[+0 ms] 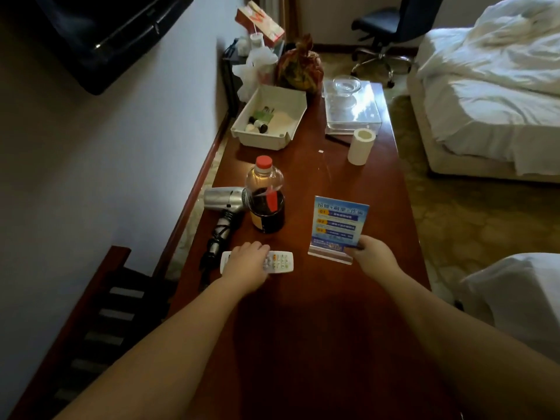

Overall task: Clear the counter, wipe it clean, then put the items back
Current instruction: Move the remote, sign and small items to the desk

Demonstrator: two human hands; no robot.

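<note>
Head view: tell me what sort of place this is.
Most likely a hotel room. A long wooden counter runs along the wall under a mounted TV, two white-sheeted beds stand beside it, and an acrylic sign card, a hair dryer and a tray of small toiletries sit on the counter.

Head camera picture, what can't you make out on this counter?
- Remote: its middle is hidden under the left hand.
- Blue sign: print too small and blurred to read; the right hand covers its lower corner.
- White tray: the small items inside are too small to identify.
</note>
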